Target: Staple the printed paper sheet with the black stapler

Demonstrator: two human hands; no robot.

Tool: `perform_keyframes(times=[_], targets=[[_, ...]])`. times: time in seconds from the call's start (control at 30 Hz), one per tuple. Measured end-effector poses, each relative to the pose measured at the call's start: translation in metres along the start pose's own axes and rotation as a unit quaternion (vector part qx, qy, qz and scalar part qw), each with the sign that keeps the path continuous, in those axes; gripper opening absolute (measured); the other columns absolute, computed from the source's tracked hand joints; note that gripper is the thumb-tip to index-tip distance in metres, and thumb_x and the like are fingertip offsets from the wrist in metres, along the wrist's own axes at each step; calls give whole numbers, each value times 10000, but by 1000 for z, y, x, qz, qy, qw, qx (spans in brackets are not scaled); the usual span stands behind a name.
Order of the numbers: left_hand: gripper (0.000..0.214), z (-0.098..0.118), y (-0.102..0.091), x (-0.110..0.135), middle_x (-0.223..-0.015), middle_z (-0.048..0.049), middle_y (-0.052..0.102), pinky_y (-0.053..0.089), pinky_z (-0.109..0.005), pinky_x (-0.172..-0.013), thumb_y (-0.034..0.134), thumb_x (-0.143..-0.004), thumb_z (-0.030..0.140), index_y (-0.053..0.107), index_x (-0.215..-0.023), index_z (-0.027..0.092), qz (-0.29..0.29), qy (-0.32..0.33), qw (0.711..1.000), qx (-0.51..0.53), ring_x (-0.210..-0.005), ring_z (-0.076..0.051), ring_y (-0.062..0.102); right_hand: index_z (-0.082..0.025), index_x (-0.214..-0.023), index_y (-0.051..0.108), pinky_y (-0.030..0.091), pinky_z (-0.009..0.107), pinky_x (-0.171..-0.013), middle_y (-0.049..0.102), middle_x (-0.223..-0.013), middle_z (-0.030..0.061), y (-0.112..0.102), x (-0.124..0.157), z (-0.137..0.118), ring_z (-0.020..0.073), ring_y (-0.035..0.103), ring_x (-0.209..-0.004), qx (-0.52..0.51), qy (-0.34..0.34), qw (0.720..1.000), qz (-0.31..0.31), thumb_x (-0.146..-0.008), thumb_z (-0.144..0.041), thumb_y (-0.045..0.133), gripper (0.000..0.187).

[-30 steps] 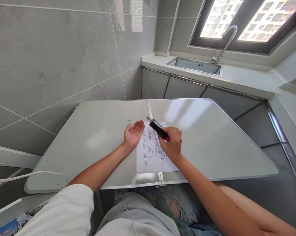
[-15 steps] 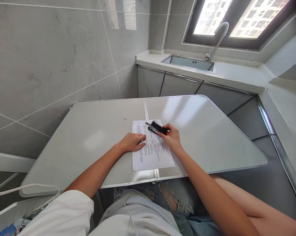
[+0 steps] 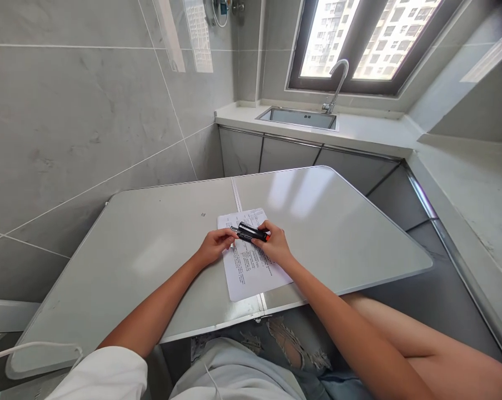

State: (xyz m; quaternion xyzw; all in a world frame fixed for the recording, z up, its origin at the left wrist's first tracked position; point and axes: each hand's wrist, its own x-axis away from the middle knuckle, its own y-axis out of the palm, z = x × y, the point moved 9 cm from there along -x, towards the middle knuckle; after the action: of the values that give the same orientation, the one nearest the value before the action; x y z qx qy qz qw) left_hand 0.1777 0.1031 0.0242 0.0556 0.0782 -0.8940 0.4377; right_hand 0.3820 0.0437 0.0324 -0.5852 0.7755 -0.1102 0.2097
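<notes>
A printed sheet of paper (image 3: 251, 266) lies on a grey folding table (image 3: 151, 250), near its front edge. Over the sheet's upper part I hold a black stapler (image 3: 249, 232) with a red end. My right hand (image 3: 276, 244) is wrapped round the red rear end. My left hand (image 3: 213, 244) has its fingers pinched at the stapler's metal front tip. Both hands hover just above the paper.
A steel sink (image 3: 299, 117) with a curved tap (image 3: 336, 83) sits in the counter behind the table, under a window. Tiled wall runs along the left. A white cable (image 3: 30, 347) loops at the lower left. My knees are under the table edge.
My left hand turned from palm-up on the table to flat on the paper, then rose to pinch the stapler's front. My right hand brought the stapler closer and level. The view tilted up.
</notes>
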Motion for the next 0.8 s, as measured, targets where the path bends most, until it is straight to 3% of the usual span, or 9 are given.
perform_keyframes(times=[0.13,0.23,0.4,0.47,0.53,0.6,0.7,0.8], targets=[[285,-5,-15,-4,-708,33,489,357,-185,-474,850,-844,422,695,-880,185,32,-42,960,274,-515,-50,371,-244,-852,614,471,324,-714,708,-853,-21,7,5,5,203,628,-780,4,6,1000,-12,-713,-300,750,203],[264,-5,-23,-7,-753,45,445,296,-137,-416,869,-824,342,669,-890,183,56,-51,934,348,-498,-23,291,-247,-850,575,439,300,-671,661,-826,-34,12,9,5,190,594,-758,15,3,1000,-26,-708,-283,737,218],[294,-8,-18,-8,-737,44,410,315,-122,-386,858,-841,381,687,-869,143,52,-84,940,326,-499,-20,264,-254,-851,517,400,282,-645,539,-757,-61,16,14,-1,162,512,-695,56,0,997,-61,-705,-230,727,257],[306,-10,-15,-8,-729,45,404,330,-122,-387,848,-851,404,690,-870,143,51,-89,943,317,-499,-23,264,-259,-906,558,429,291,-667,566,-797,-50,15,15,-8,177,537,-731,79,-1,994,-81,-712,-265,783,298],[309,-12,-12,-8,-725,42,407,303,-119,-378,840,-857,419,697,-887,146,43,-97,946,306,-504,-28,273,-271,-1049,621,481,339,-759,637,-958,3,9,15,-28,227,592,-883,115,-38,991,-63,-711,-323,866,420],[317,-14,-10,-8,-720,37,407,267,-114,-378,838,-859,431,711,-911,146,38,-101,951,291,-521,-37,296,-288,-1182,647,483,410,-880,653,-1149,68,8,16,-61,285,592,-1066,163,-121,979,-24,-761,-339,894,491],[322,-17,-13,-8,-707,33,415,263,-119,-401,833,-863,440,721,-920,143,47,-100,956,272,-546,-46,321,-281,-1185,683,437,432,-924,667,-1193,91,36,26,-110,281,586,-1083,230,-250,940,-42,-946,-270,754,250],[321,-21,-16,-7,-704,23,468,295,-145,-421,810,-879,454,711,-912,150,58,-103,958,261,-548,-55,355,-248,-1193,689,424,413,-876,680,-1224,102,71,28,-127,259,576,-1039,289,-286,911,-69,-1041,-225,604,176]])
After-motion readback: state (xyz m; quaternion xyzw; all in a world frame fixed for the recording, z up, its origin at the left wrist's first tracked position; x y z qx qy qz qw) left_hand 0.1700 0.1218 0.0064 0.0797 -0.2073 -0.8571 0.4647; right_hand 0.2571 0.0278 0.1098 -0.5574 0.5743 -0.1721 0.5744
